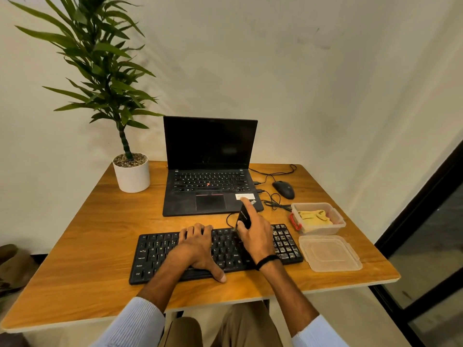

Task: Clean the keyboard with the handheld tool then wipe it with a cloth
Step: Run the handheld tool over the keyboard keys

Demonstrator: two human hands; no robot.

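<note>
Gripping a slim black handheld cleaning tool (pixel 244 216), its tip on keys just beneath the fingers, the right hand (pixel 258 237) stands over the flat black plastic keyboard (pixel 150 256) lying crosswise on the wooden counter (pixel 100 221); left hand (pixel 198 246) fingers clamp its middle; folded yellow cloth (pixel 315 216) sits rightward, nearer the right hand.

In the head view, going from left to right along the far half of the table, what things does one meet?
White plant pot → laptop → mouse → clear box holding the yellow cloth.
</note>
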